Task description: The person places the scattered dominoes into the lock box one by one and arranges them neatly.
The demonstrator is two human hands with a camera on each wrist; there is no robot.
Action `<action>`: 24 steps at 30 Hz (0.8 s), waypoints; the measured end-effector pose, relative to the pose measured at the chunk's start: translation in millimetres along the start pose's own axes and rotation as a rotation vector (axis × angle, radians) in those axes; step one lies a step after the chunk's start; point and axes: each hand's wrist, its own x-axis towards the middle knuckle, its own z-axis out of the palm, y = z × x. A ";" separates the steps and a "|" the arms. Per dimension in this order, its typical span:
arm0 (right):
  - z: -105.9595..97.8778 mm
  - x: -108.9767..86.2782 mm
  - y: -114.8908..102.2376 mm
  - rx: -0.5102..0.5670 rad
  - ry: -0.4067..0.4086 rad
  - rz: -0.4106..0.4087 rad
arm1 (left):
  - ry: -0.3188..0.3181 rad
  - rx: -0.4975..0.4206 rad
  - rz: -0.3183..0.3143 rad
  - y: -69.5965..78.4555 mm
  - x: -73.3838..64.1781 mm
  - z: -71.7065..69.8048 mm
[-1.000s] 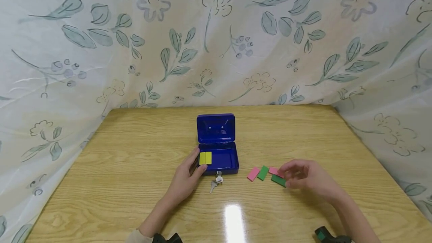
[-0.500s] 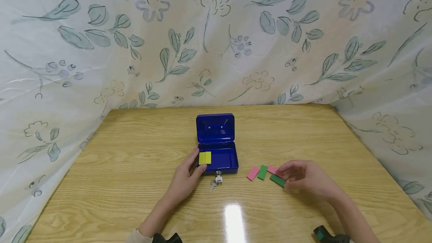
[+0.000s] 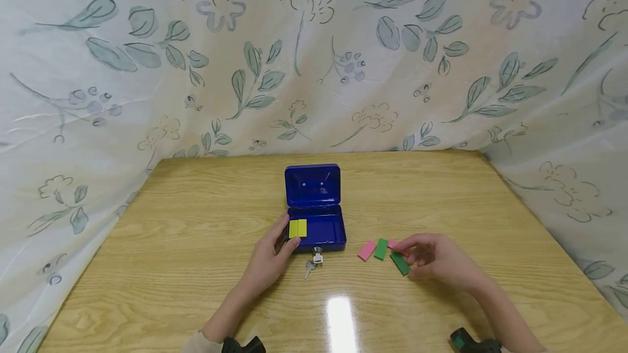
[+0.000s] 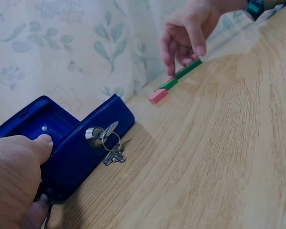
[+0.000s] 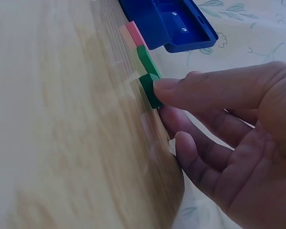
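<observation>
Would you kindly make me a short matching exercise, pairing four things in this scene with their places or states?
Things:
1. Yellow blocks
2. Keys
3. Lid
4. Left hand

Places or states:
A. At the lock
B. Gripping the left side of the box
C. Inside the box
D. Standing open

Pairs: 1-C, 2-A, 3-D, 4-B

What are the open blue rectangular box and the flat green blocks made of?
The open blue rectangular box: likely painted metal, glossy, with thin walls and bright highlights. The flat green blocks: perhaps painted wood or plastic, smooth, evenly coloured; no grain shows.
</observation>
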 end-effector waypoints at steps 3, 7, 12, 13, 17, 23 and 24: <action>0.1 -0.6 -1.1 0.000 -0.002 0.000 | -0.003 -0.017 -0.001 1.2 0.4 -0.1; 0.1 -0.5 -2.3 0.000 -0.004 0.002 | -0.005 -0.026 -0.003 1.1 0.8 -0.3; 0.6 0.2 -2.3 -0.022 -0.012 0.006 | -0.008 -0.024 0.004 -0.5 1.2 -0.6; 0.8 0.2 -2.3 -0.019 -0.016 0.013 | -0.008 -0.025 0.009 -1.0 1.3 -0.6; 1.2 1.1 -1.9 -0.034 -0.044 0.016 | -0.014 -0.024 0.016 -2.4 1.6 -0.4; 1.3 2.0 -1.5 -0.047 -0.065 -0.006 | -0.011 -0.026 0.027 -2.9 1.7 -0.1; 1.2 1.9 -1.2 -0.044 -0.064 -0.007 | -0.009 -0.029 0.028 -2.8 1.7 0.0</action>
